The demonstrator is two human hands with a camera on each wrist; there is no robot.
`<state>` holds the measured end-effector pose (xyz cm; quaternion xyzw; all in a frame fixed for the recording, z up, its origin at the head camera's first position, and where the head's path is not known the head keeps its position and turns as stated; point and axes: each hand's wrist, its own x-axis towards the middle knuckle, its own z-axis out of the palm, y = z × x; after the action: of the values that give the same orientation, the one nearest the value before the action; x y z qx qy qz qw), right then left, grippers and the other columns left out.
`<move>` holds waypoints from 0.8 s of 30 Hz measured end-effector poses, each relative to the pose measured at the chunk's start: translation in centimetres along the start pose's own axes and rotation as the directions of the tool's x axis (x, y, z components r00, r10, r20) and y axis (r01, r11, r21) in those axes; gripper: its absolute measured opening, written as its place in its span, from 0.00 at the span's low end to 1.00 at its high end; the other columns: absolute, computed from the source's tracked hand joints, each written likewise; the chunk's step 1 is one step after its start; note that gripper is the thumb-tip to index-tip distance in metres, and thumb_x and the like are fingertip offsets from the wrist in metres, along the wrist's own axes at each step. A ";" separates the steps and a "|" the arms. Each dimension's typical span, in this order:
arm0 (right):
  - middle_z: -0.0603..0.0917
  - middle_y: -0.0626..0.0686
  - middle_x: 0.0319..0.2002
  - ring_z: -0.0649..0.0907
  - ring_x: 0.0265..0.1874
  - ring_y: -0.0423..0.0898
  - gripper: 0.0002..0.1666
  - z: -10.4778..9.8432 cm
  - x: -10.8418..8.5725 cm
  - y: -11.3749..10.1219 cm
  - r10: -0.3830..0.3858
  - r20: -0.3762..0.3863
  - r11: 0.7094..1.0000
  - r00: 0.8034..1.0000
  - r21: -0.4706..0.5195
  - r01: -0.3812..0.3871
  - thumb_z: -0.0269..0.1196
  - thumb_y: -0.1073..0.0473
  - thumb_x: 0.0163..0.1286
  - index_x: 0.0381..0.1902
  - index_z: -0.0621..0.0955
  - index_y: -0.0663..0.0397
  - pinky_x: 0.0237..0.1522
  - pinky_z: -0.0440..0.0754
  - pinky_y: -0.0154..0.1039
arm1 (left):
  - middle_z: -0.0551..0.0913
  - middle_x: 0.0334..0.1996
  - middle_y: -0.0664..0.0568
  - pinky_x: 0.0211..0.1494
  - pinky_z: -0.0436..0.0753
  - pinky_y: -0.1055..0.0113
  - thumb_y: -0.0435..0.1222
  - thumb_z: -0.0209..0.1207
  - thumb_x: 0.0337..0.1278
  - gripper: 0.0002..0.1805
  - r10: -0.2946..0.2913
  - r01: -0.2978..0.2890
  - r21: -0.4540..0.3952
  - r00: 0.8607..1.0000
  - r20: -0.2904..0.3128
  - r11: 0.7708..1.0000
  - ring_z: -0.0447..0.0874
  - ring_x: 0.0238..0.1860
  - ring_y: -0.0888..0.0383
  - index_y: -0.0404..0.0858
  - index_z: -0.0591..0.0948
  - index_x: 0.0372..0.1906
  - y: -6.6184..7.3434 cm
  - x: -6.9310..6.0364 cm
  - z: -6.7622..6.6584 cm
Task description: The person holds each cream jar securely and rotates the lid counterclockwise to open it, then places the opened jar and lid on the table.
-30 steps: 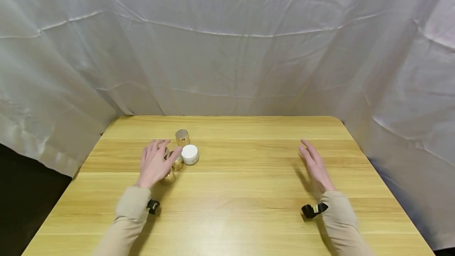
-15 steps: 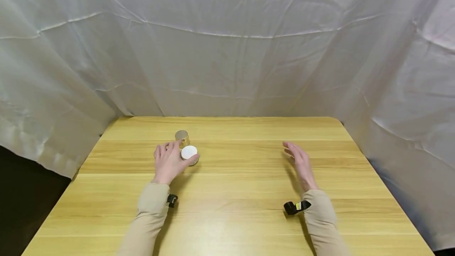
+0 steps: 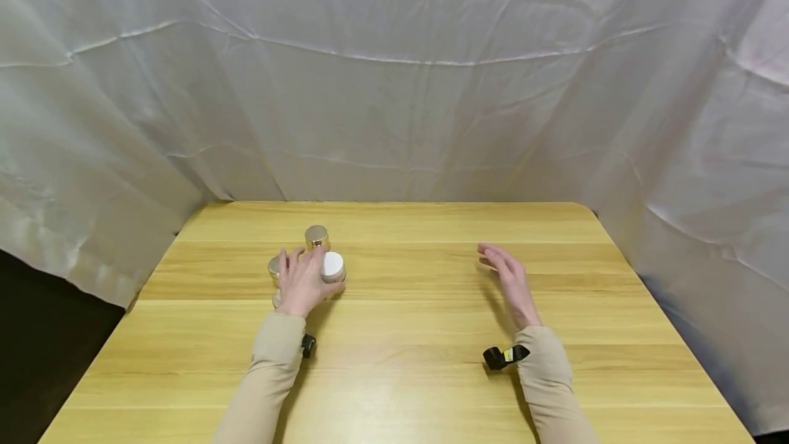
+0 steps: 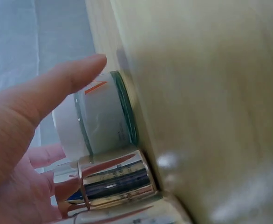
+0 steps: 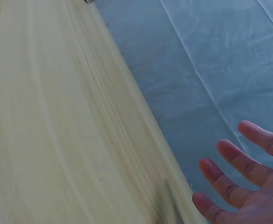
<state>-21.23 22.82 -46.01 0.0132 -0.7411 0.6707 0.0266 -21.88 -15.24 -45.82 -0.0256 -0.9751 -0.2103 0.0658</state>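
Left hand (image 3: 303,285): thumb and fingers straddle the white-lidded jar (image 3: 333,266), which stands upright on the bench (image 3: 407,334); whether they grip it, I cannot tell from here. Gold jars (image 4: 120,179) (their sides mirror-bright) cluster beside it. Right hand (image 3: 510,283): fingers spread apart, unoccupied, held above the bench, well apart from the jars.

We observe a wooden table (image 3: 401,341) with rounded far corners and grain running side to side. Pale, creased curtains (image 3: 394,101) line its back and flanks. We note glare (image 3: 376,399) toward the front.
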 end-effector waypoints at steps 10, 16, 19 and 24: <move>0.79 0.48 0.62 0.78 0.58 0.40 0.31 0.4 0.2 -0.1 -0.011 0.022 0.999 1.000 -0.049 0.012 0.50 0.47 0.81 0.69 0.71 0.65 0.78 0.61 0.59 | 0.84 0.57 0.36 0.82 0.41 0.35 0.47 0.80 0.39 0.44 -0.013 0.013 0.017 0.999 -0.034 1.000 0.67 0.70 0.32 0.36 0.75 0.65 0.1 0.3 0.4; 0.70 0.68 0.71 0.77 0.61 0.43 0.31 0.8 0.0 0.0 -0.015 0.053 0.998 0.998 -0.056 0.018 0.50 0.48 0.81 0.69 0.70 0.65 0.79 0.58 0.61 | 0.86 0.54 0.37 0.83 0.39 0.35 0.47 0.81 0.35 0.44 -0.023 0.024 0.028 0.999 -0.028 0.999 0.69 0.69 0.34 0.34 0.77 0.61 0.2 0.5 0.6; 0.70 0.67 0.71 0.77 0.59 0.39 0.30 1.0 -0.2 0.1 -0.017 0.055 0.998 0.998 -0.065 0.021 0.50 0.47 0.81 0.69 0.71 0.64 0.79 0.58 0.61 | 0.87 0.52 0.38 0.83 0.41 0.37 0.46 0.82 0.32 0.42 -0.017 0.018 0.022 0.999 -0.029 1.000 0.71 0.68 0.36 0.33 0.79 0.58 0.2 0.5 0.6; 0.72 0.66 0.70 0.78 0.57 0.35 0.29 1.3 -0.1 0.0 -0.034 0.054 0.996 0.998 -0.085 0.038 0.50 0.47 0.81 0.68 0.72 0.62 0.77 0.62 0.60 | 0.88 0.45 0.40 0.78 0.60 0.42 0.45 0.82 0.29 0.35 -0.006 0.009 0.038 0.997 -0.078 0.999 0.76 0.57 0.40 0.33 0.84 0.49 0.7 0.5 0.7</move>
<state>-21.19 21.56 -46.11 0.0429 -0.7695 0.6369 0.0197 -22.37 -14.32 -46.13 -0.0125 -0.9757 -0.1928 0.1036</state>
